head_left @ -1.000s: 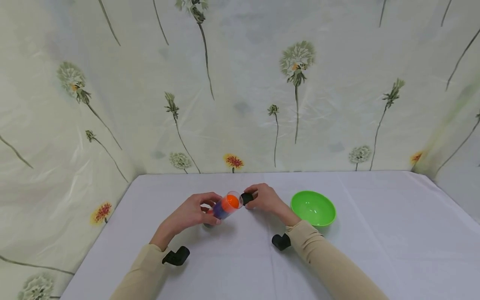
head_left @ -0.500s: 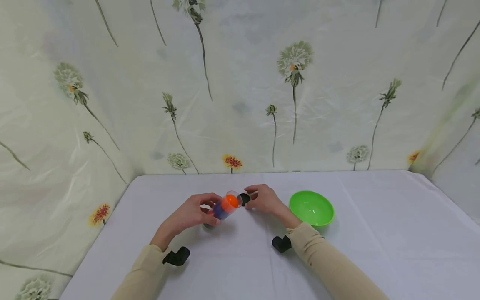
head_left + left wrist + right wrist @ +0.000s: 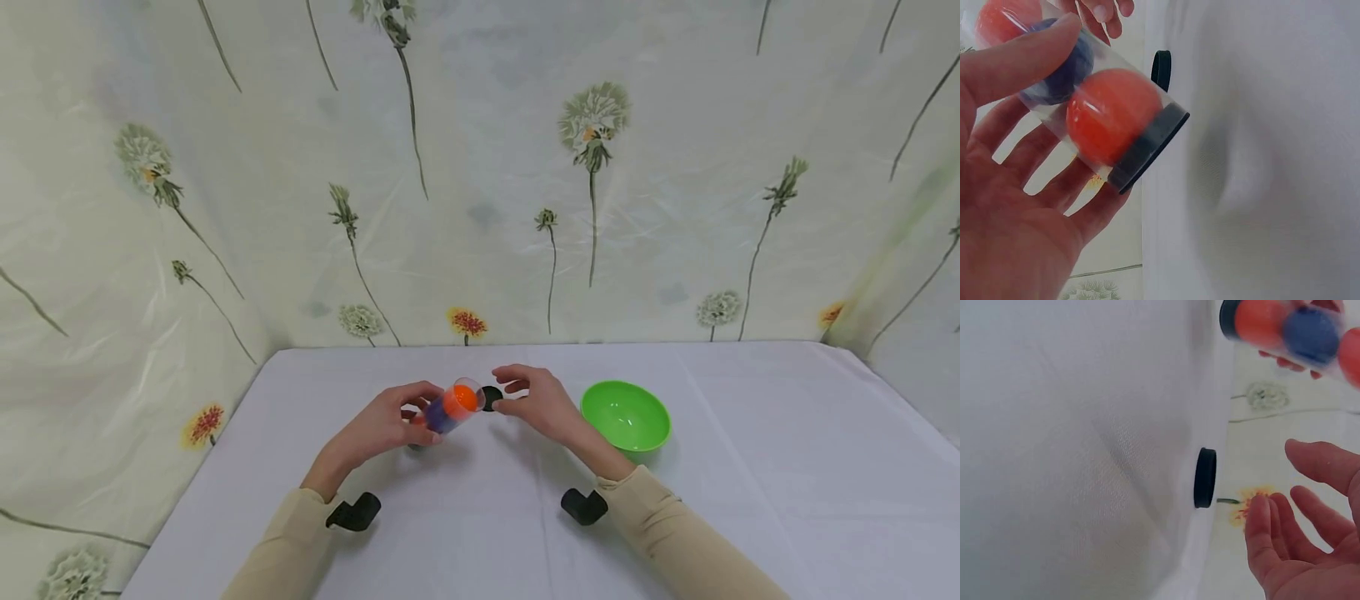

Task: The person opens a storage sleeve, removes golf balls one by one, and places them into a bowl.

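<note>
A clear plastic tube point(image 3: 1057, 117) holds a row of balls, orange at both ends and a blue ball point(image 3: 1063, 65) in the middle. My left hand point(image 3: 390, 417) grips it around the side, tilted above the table, with its uncovered end up and to the right. A black cap point(image 3: 1149, 148) closes the lower end. Flat on the table beside the tube's upper end lies a loose black lid point(image 3: 1205, 478). My right hand point(image 3: 542, 406) is just right of that lid, fingers parted and holding nothing.
A bright green bowl point(image 3: 626, 417) stands on the white-covered table point(image 3: 750, 467), just right of my right wrist. Behind the table hangs a dandelion-print curtain point(image 3: 480, 167). Black wrist cameras point(image 3: 354, 512) stick out from both sleeves.
My right hand has let go of the black lid, which now lies flat on the table, and has drawn slightly right with fingers opened. The left hand keeps the tube nearly still.
</note>
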Available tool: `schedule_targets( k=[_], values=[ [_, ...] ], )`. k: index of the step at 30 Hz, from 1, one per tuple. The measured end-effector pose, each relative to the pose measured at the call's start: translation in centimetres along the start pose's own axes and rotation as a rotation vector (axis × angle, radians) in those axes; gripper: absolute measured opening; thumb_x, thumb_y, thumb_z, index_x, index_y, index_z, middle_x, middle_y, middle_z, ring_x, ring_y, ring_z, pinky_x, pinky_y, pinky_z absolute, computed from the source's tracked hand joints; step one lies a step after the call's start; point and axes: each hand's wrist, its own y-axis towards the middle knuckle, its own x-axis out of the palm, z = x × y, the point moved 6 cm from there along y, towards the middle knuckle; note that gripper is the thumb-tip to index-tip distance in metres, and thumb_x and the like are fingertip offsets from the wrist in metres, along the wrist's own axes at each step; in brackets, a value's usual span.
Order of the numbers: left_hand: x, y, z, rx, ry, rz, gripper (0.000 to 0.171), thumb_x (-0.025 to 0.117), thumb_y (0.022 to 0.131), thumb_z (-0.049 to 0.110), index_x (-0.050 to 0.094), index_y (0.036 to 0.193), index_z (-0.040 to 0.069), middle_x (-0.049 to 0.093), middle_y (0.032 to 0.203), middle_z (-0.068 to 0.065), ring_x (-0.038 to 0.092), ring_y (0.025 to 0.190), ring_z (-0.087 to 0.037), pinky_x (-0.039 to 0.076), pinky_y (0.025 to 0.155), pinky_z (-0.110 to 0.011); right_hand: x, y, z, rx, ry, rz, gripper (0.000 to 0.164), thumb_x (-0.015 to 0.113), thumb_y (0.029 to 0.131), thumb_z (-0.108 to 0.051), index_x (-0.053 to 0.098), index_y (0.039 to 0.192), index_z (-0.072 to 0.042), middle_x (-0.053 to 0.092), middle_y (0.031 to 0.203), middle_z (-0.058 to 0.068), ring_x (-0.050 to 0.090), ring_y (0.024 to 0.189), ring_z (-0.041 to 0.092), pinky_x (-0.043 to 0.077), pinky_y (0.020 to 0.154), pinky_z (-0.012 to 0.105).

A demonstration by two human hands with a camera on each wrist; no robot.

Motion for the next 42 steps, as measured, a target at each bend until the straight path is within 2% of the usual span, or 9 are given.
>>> schedule_targets(
  k=[5, 9, 13, 19, 24, 28, 32, 36, 42],
  values=[
    [-0.1, -0.1, 0.3, 0.049, 0.072, 0.027, 0.043, 0.079, 0.082, 0.013, 0.061, 0.121, 0.018, 0.061, 0.109, 0.001, 0.053, 0.103, -0.022, 0.046, 0.091, -0.043, -0.2, -1.3, -0.5, -0.001, 0.017, -0.012, 0.045, 0.074, 0.085, -0.01, 0.063, 0.129, -0.006, 0.063, 0.126, 0.013, 0.06, 0.11, 0.032, 0.053, 0.084, 0.038],
    [-0.1, -0.3, 0.6, 0.066, 0.126, 0.05, 0.045, 0.078, 0.082, 0.008, 0.059, 0.122, 0.019, 0.06, 0.11, 0.002, 0.053, 0.101, -0.021, 0.047, 0.088, -0.041, -0.3, -2.2, -1.1, -0.017, 0.03, -0.025, 0.045, 0.074, 0.086, -0.01, 0.062, 0.129, -0.004, 0.064, 0.124, 0.012, 0.061, 0.109, 0.03, 0.052, 0.088, 0.039],
    [-0.1, -0.4, 1.0, 0.059, 0.153, 0.057, 0.047, 0.077, 0.082, 0.006, 0.057, 0.122, 0.02, 0.057, 0.111, 0.003, 0.05, 0.103, -0.021, 0.045, 0.088, -0.04, -0.4, -2.8, -1.8, -0.046, 0.044, -0.036, 0.043, 0.073, 0.088, -0.011, 0.062, 0.129, -0.002, 0.064, 0.123, 0.012, 0.061, 0.109, 0.032, 0.051, 0.09, 0.04],
    [0.1, -0.3, 1.1, 0.049, 0.177, 0.072, 0.051, 0.076, 0.081, 0.002, 0.057, 0.123, 0.024, 0.054, 0.112, 0.004, 0.046, 0.108, -0.021, 0.045, 0.09, -0.044, -0.3, -3.3, -2.3, -0.021, 0.086, -0.052, 0.039, 0.071, 0.091, -0.021, 0.064, 0.126, -0.006, 0.067, 0.117, 0.004, 0.063, 0.1, 0.022, 0.054, 0.081, 0.039],
    [0.3, -0.4, 1.3, 0.085, 0.23, 0.08, 0.055, 0.076, 0.082, 0.0, 0.055, 0.125, 0.027, 0.053, 0.114, 0.005, 0.044, 0.111, -0.022, 0.044, 0.091, -0.045, 0.3, -3.6, -2.7, 0.019, 0.18, -0.102, 0.043, 0.068, 0.094, -0.031, 0.063, 0.128, -0.006, 0.067, 0.117, 0.005, 0.067, 0.094, 0.031, 0.054, 0.083, 0.047],
    [0.4, -0.3, 1.6, 0.115, 0.272, 0.089, 0.056, 0.075, 0.081, -0.002, 0.055, 0.125, 0.026, 0.055, 0.114, 0.006, 0.044, 0.111, -0.021, 0.044, 0.091, -0.043, 0.7, -3.6, -2.9, 0.041, 0.205, -0.111, 0.044, 0.068, 0.093, -0.035, 0.063, 0.126, -0.007, 0.068, 0.112, 0.007, 0.067, 0.091, 0.034, 0.055, 0.08, 0.043],
    [0.4, -0.2, 1.8, 0.13, 0.317, 0.116, 0.055, 0.075, 0.079, -0.004, 0.057, 0.123, 0.024, 0.055, 0.115, 0.006, 0.044, 0.112, -0.023, 0.044, 0.092, -0.042, 1.3, -3.5, -3.1, 0.056, 0.248, -0.123, 0.039, 0.07, 0.092, -0.032, 0.064, 0.121, -0.007, 0.069, 0.104, 0.011, 0.066, 0.09, 0.038, 0.057, 0.074, 0.037],
    [0.4, -0.2, 2.2, 0.162, 0.4, 0.153, 0.055, 0.077, 0.077, -0.005, 0.059, 0.121, 0.022, 0.056, 0.116, 0.006, 0.044, 0.109, -0.024, 0.043, 0.092, -0.044, 2.0, -3.3, -3.0, 0.066, 0.294, -0.131, 0.04, 0.07, 0.092, -0.03, 0.062, 0.12, -0.003, 0.068, 0.1, 0.016, 0.066, 0.089, 0.039, 0.057, 0.072, 0.036],
    [0.7, -0.2, 2.6, 0.164, 0.572, 0.198, 0.056, 0.08, 0.076, -0.004, 0.06, 0.123, 0.02, 0.056, 0.117, 0.006, 0.044, 0.109, -0.025, 0.041, 0.089, -0.049, 2.7, -3.5, -2.8, 0.094, 0.368, -0.132, 0.046, 0.069, 0.093, -0.029, 0.057, 0.123, 0.003, 0.065, 0.107, 0.021, 0.068, 0.089, 0.037, 0.058, 0.073, 0.037]
  ],
)
